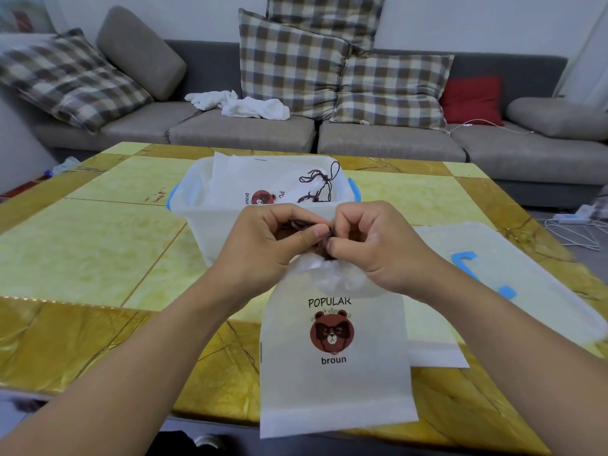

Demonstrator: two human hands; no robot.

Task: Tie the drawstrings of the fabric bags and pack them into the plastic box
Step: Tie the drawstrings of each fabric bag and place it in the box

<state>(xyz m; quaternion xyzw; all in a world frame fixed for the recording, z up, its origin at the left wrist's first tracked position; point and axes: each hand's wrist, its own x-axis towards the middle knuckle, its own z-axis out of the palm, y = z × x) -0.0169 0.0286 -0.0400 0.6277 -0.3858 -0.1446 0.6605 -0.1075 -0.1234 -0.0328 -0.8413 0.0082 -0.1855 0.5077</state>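
A white fabric bag [335,383] with a brown bear print lies on the table's near edge, its mouth gathered tight. My left hand [266,245] and my right hand [371,245] meet just above that mouth, and both pinch its dark brown drawstring [325,240]. Behind my hands stands the clear plastic box [197,212] with blue handles. Inside it lies another bear-print bag [263,182] with its dark strings knotted on top.
The box's clear lid [526,284] with blue clips lies on the table to the right, over a flat white sheet [434,357]. The table top [82,245] is yellow and gold tile. A grey sofa [246,130] with checked cushions stands behind.
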